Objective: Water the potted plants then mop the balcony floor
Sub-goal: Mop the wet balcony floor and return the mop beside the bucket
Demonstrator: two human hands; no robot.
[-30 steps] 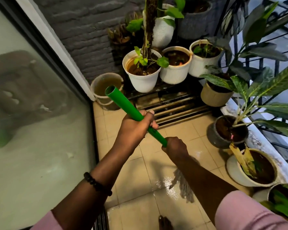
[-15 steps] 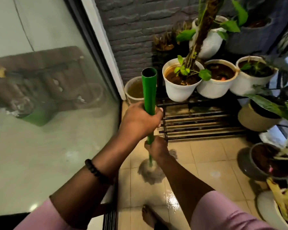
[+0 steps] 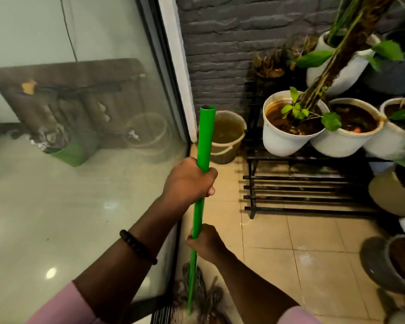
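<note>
A green mop handle point(image 3: 205, 136) stands almost upright in front of me, beside the glass door. My left hand point(image 3: 188, 181) grips it high up, and my right hand point(image 3: 205, 242) grips it lower down. The grey string mop head point(image 3: 202, 293) lies on the beige tiled balcony floor point(image 3: 313, 235) close to the door track at the bottom of the view. White pots with plants point(image 3: 288, 127) stand on a black slatted rack point(image 3: 309, 197) at the right.
A beige bucket point(image 3: 228, 139) of murky water sits in the corner by the grey brick wall point(image 3: 220, 43). The glass door point(image 3: 80, 136) fills the left. More pots, tan point(image 3: 391, 195) and dark grey point(image 3: 384, 265), line the right edge. Wet patches shine on the tiles.
The mop head has been drawn back and left toward the door track, near my feet. The handle has stayed near upright after swinging up, and my view turned left.
</note>
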